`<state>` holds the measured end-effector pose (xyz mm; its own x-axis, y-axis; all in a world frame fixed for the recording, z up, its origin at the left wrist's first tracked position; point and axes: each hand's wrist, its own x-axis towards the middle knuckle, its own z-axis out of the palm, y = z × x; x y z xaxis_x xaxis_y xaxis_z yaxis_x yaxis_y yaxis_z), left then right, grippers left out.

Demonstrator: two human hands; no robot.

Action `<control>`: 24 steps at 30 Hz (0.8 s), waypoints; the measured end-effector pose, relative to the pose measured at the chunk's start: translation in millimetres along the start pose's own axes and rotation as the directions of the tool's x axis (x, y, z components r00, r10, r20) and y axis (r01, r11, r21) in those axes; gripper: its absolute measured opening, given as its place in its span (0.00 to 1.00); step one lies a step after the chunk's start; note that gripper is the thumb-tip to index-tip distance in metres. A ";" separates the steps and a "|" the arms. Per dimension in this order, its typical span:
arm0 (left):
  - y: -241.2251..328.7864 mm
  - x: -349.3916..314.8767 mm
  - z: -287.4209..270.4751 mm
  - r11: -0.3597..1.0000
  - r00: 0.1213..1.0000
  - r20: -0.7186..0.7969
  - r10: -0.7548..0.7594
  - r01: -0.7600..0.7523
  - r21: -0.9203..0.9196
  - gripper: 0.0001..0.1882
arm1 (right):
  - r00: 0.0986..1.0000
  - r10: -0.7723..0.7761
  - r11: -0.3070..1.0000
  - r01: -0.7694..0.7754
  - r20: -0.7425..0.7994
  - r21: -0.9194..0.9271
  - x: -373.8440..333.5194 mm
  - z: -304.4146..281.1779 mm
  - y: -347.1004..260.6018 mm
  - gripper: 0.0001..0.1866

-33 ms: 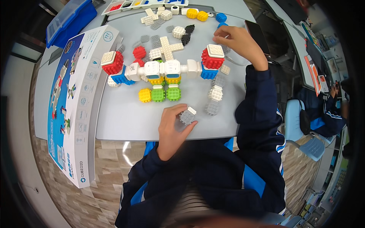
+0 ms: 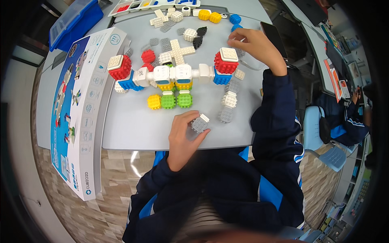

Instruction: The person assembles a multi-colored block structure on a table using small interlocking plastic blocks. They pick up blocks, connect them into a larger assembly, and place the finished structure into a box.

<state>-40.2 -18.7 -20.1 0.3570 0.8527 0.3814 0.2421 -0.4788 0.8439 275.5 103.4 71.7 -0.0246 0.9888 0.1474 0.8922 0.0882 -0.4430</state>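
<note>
My left hand point(image 2: 182, 135) grips a grey studded cube block point(image 2: 199, 124) between thumb and fingers near the table's front edge; a white connector piece point(image 2: 204, 118) sits on its upper right corner. Farther off at the right, my right hand point(image 2: 255, 43) has its fingers curled together over the table, beside a blue block point(image 2: 236, 27). Whatever those fingers hold is hidden. Between the hands stands a built block figure point(image 2: 173, 75) with red, blue, white, yellow and green parts. To its right lies a joined grey-and-white block row point(image 2: 229, 100).
Loose grey, red, black and white pieces, among them a white cross-shaped plate point(image 2: 177, 51), lie behind the figure. Two yellow blocks point(image 2: 209, 16) and a sorting tray point(image 2: 154, 5) are at the back. A large box point(image 2: 81, 113) and blue bin point(image 2: 77, 25) flank the left; a dark tablet point(image 2: 274, 39) lies right.
</note>
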 end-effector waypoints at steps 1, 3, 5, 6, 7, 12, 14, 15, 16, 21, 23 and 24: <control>0.7 0.3 0.4 1.000 1.000 0.005 0.001 -0.001 0.008 0.27 | 0.999 0.023 1.000 -0.023 0.022 -0.005 -3.1 -4.8 0.3 0.21; 2.8 1.2 1.2 1.000 1.000 0.020 -0.006 0.005 0.026 0.26 | 0.997 0.062 0.998 -0.061 0.050 -0.028 -8.7 -11.8 -0.7 0.23; 6.1 2.3 4.5 0.998 0.999 0.031 -0.021 0.019 0.058 0.27 | 0.993 0.096 0.994 -0.092 0.062 -0.063 -13.8 -16.9 -3.4 0.25; 8.0 3.0 6.6 0.997 0.999 0.035 -0.028 0.026 0.074 0.27 | 0.990 0.120 0.991 -0.115 0.079 -0.068 -15.9 -19.1 -5.2 0.25; 9.7 4.2 8.7 0.992 0.999 0.042 -0.005 -0.001 0.126 0.27 | 0.985 0.144 0.988 -0.137 0.097 -0.073 -17.7 -20.7 -7.2 0.25; 12.9 16.4 19.5 0.936 0.994 0.075 0.083 -0.104 0.335 0.31 | 0.976 0.155 0.983 -0.137 0.152 -0.123 -23.2 -26.4 -14.0 0.27; 13.1 20.1 23.9 0.944 0.996 0.060 0.065 -0.081 0.321 0.31 | 0.973 0.170 0.985 -0.161 0.158 -0.065 -25.2 -27.7 -12.8 0.25; 13.1 21.2 25.6 0.947 0.997 0.052 0.057 -0.070 0.314 0.32 | 0.974 0.159 0.986 -0.150 0.161 -0.070 -26.1 -28.1 -11.3 0.24; 13.6 20.9 26.3 0.947 0.997 0.052 0.049 -0.063 0.316 0.32 | 0.976 0.148 0.988 -0.137 0.163 -0.076 -26.8 -28.0 -9.3 0.23; 13.5 18.4 26.0 0.951 0.996 0.044 0.079 -0.089 0.296 0.32 | 0.997 -0.024 0.996 0.030 0.075 -0.085 -14.2 -10.0 -4.3 0.16; 11.3 17.8 24.7 0.954 0.994 0.040 0.097 -0.105 0.281 0.30 | 0.988 -0.151 0.988 0.150 -0.021 -0.040 0.3 7.9 -8.4 0.14; 10.3 17.0 24.4 0.955 0.994 0.038 0.105 -0.111 0.275 0.30 | 0.989 -0.147 0.989 0.147 -0.020 0.006 8.6 16.4 -10.5 0.11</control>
<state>-9.6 -14.2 -14.2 0.4145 0.7893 0.4529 0.4394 -0.6094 0.6600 258.5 113.0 63.1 -0.1468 0.9625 0.2283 0.8762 0.2336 -0.4215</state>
